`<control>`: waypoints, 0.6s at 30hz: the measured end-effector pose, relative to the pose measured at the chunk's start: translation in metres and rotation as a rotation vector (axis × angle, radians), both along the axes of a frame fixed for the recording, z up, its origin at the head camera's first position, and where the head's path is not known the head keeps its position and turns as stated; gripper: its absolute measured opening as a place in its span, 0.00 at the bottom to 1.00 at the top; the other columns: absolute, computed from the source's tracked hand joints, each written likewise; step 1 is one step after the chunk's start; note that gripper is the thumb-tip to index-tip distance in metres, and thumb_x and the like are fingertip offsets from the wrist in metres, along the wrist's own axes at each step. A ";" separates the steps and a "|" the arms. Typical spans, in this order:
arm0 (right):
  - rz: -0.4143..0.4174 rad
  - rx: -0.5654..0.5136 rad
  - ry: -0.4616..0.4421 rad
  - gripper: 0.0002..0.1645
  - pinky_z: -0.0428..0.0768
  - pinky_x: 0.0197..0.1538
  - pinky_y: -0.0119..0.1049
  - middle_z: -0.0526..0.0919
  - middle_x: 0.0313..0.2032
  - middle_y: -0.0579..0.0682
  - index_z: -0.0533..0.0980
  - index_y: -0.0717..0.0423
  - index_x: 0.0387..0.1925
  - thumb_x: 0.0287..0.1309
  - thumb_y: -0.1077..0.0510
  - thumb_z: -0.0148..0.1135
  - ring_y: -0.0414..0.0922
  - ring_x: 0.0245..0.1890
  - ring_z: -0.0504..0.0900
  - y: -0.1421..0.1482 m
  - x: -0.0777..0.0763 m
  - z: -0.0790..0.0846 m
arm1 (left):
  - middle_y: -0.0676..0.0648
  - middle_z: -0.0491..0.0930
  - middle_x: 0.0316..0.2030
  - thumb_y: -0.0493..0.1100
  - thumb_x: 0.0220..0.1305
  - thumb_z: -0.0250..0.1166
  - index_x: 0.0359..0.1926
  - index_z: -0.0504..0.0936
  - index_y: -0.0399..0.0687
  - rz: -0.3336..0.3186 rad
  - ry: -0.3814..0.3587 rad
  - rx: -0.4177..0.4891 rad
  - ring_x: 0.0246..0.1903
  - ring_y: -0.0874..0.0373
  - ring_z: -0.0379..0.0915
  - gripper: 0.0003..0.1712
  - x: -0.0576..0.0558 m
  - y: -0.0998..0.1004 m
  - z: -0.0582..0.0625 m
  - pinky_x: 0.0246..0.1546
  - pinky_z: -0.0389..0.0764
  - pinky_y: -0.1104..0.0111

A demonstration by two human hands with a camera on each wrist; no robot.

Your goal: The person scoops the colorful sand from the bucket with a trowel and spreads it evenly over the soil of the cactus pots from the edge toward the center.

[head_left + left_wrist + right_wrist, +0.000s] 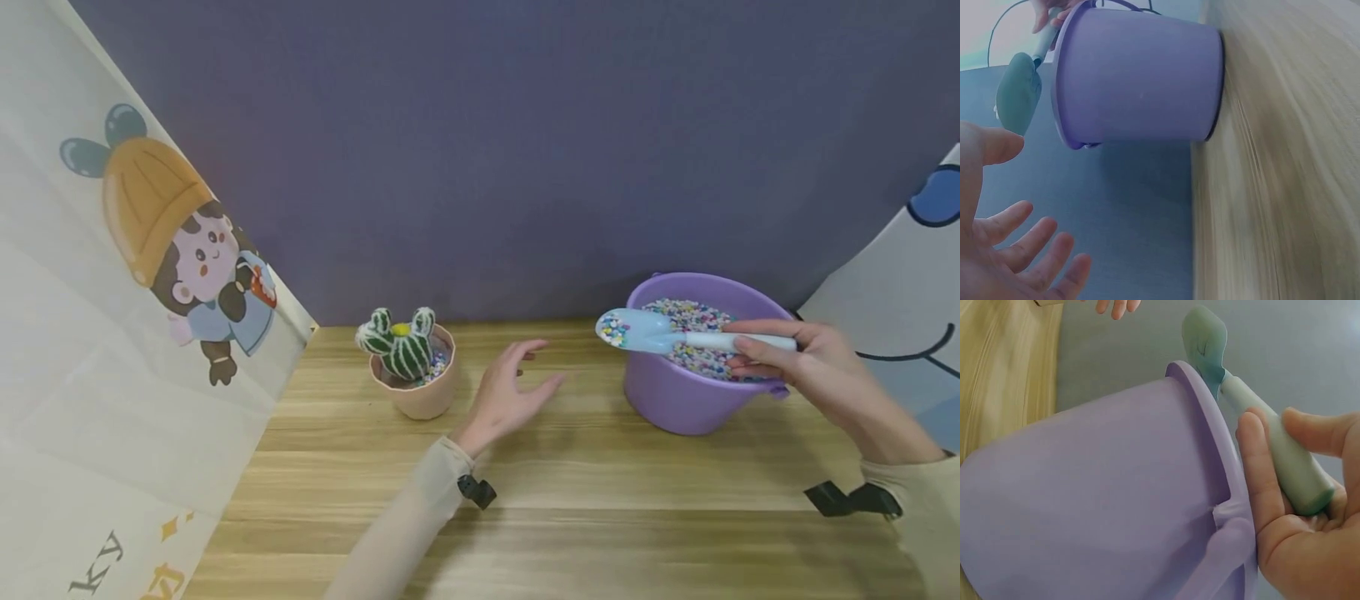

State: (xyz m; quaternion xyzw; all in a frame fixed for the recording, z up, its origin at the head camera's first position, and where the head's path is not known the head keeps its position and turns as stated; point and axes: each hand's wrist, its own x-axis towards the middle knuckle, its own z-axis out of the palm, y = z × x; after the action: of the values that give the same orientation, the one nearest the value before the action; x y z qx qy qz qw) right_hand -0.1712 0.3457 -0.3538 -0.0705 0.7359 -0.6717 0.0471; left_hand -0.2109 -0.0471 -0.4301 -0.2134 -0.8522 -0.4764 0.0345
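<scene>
A light blue trowel with a white handle is in my right hand, pinched between thumb and fingers. Small multicoloured pebbles lie in the tip of its blade. The trowel is held level over a purple bucket, its blade reaching past the left rim. More pebbles fill much of the bucket. My left hand hovers over the table between bucket and cactus pot, fingers spread and holding nothing. To its left stands a peach pot with a green knitted-looking cactus and some pebbles inside.
The wooden table ends at a dark grey-blue panel behind the pot and bucket. A white sheet with a cartoon figure borders the left side, and another printed sheet the right. The bucket's handle hangs down its side.
</scene>
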 end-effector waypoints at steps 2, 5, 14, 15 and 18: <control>-0.008 0.007 0.001 0.21 0.90 0.43 0.31 0.93 0.39 0.46 0.90 0.42 0.51 0.76 0.68 0.58 0.40 0.36 0.94 -0.001 0.000 0.000 | 0.48 0.80 0.65 0.54 0.68 0.72 0.72 0.76 0.53 0.003 0.003 0.003 0.64 0.49 0.77 0.34 0.002 -0.002 0.000 0.64 0.82 0.53; -0.015 0.041 0.006 0.21 0.90 0.42 0.30 0.93 0.39 0.44 0.89 0.39 0.51 0.76 0.67 0.58 0.39 0.36 0.94 -0.004 0.001 0.001 | 0.48 0.80 0.65 0.54 0.69 0.71 0.72 0.76 0.53 0.004 0.000 0.015 0.64 0.47 0.77 0.34 0.004 -0.005 -0.001 0.63 0.83 0.54; -0.020 0.064 0.008 0.20 0.90 0.42 0.31 0.93 0.40 0.43 0.89 0.37 0.50 0.76 0.66 0.60 0.39 0.36 0.94 -0.014 0.003 0.003 | 0.44 0.81 0.65 0.49 0.68 0.72 0.70 0.77 0.47 0.017 0.021 0.078 0.63 0.45 0.78 0.33 0.009 -0.014 -0.001 0.63 0.82 0.46; -0.020 0.063 0.013 0.20 0.90 0.42 0.32 0.93 0.41 0.43 0.89 0.38 0.51 0.76 0.66 0.60 0.39 0.36 0.94 -0.015 0.003 0.003 | 0.44 0.81 0.65 0.49 0.68 0.72 0.70 0.77 0.47 0.020 0.019 0.079 0.63 0.45 0.78 0.33 0.010 -0.015 -0.001 0.63 0.82 0.46; -0.021 0.060 0.020 0.19 0.90 0.41 0.32 0.92 0.42 0.43 0.89 0.40 0.52 0.75 0.66 0.61 0.40 0.36 0.94 -0.017 0.004 0.004 | 0.45 0.80 0.66 0.49 0.68 0.72 0.71 0.76 0.48 0.025 0.008 0.079 0.64 0.44 0.77 0.32 0.011 -0.018 -0.001 0.64 0.82 0.48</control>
State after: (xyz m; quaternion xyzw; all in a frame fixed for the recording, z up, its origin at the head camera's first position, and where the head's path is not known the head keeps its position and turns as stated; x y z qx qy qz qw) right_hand -0.1667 0.3287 -0.3497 -0.0680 0.7569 -0.6490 0.0348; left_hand -0.2000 -0.0652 -0.4311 -0.2032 -0.8352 -0.5083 0.0521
